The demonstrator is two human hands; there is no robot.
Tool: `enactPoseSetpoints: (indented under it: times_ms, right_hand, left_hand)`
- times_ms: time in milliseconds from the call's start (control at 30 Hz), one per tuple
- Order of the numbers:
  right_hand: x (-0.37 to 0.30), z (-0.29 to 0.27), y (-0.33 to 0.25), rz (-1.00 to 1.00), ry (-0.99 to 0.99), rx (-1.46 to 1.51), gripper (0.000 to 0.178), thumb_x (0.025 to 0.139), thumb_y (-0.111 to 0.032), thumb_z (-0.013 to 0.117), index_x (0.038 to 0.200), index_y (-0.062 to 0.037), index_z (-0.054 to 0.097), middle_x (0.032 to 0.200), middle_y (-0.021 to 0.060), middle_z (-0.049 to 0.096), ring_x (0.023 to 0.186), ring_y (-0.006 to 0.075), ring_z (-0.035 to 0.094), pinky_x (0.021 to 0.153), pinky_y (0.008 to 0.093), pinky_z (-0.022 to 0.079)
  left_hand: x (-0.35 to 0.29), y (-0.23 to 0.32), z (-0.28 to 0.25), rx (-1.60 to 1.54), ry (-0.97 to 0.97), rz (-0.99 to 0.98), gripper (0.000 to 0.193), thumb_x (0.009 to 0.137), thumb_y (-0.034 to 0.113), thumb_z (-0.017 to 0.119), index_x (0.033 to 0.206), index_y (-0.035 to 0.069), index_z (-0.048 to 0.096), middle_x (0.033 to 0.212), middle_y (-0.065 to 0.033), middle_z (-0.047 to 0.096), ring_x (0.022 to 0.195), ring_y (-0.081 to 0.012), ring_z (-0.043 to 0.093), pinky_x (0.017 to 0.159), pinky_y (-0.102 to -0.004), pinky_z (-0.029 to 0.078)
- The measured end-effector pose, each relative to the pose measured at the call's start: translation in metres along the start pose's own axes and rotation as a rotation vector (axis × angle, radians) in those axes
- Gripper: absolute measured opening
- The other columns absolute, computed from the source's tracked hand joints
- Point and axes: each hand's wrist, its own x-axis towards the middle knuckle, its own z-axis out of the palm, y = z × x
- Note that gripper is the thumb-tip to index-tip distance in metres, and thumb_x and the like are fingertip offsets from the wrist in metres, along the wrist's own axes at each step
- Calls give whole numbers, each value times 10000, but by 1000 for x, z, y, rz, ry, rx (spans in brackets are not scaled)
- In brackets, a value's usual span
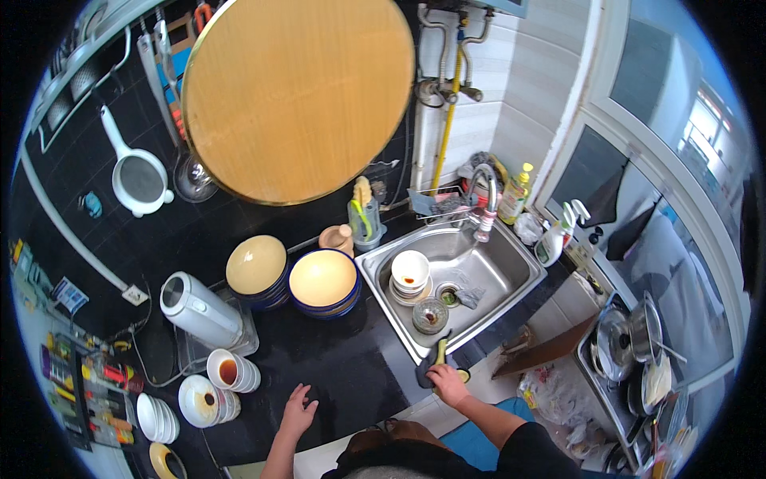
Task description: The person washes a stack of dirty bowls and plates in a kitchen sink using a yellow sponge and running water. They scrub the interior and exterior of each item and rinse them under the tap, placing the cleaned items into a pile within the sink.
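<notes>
At the sink's front edge my right hand is closed on a limp dark grey and yellow item, perhaps a rubber glove. One yellow-and-dark strip of it reaches up to the sink rim. My left hand hovers by the counter's front edge, fingers apart, holding nothing. In the steel sink sit a stack of white bowls with a reddish-brown residue and a glass bowl beside the drain. Left of my left hand stand stacked white bowls, the top one with brown liquid.
Two stacks of large cream bowls and a white kettle stand at the back of the dark counter. A faucet, soap bottle and spray bottle line the sink's far side. Pots crowd a rack at right.
</notes>
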Motion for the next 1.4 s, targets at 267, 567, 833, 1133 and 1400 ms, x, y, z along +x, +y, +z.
enactPoseSetpoints:
  times_ms: [267,567,833,1133,1400]
  right_hand:
    - [22,13,-33,-168,-184,81,320,618,-2,519,931,-70,533,1074,81,506,1042,280,460,855,370,380]
    - [49,0,9,-423,-369,180,326,676,-57,530,999,-98,552,1131,77,497,1065,256,466,882,368,377]
    - [90,-50,71,-325,-422,469,291,759,-142,576,1035,-51,551,1059,115,550,979,285,518,862,355,409]
    - [89,-94,233,209,-328,458,219,751,-74,533,959,-79,604,996,132,586,930,306,547,824,356,435]
    - [92,-9,358,550,-552,161,325,724,-178,534,1038,-135,605,1049,153,573,997,306,528,889,345,406]
  left_hand:
    - [37,28,44,-11,-201,88,430,755,132,598,1162,42,492,1138,-190,517,921,-273,569,811,-335,455]
    - [64,81,114,17,-384,76,453,746,196,624,1157,50,501,1036,-182,570,919,-274,576,808,-346,457]
    - [74,159,202,412,-115,-21,540,571,275,760,992,33,522,1005,-159,476,976,-328,462,819,-389,418]
    - [87,163,214,614,-1,64,340,610,100,643,930,52,538,919,-124,491,897,-301,480,743,-401,422]
    - [100,148,222,534,83,27,320,612,48,553,931,47,574,944,-133,515,886,-319,488,774,-398,426]
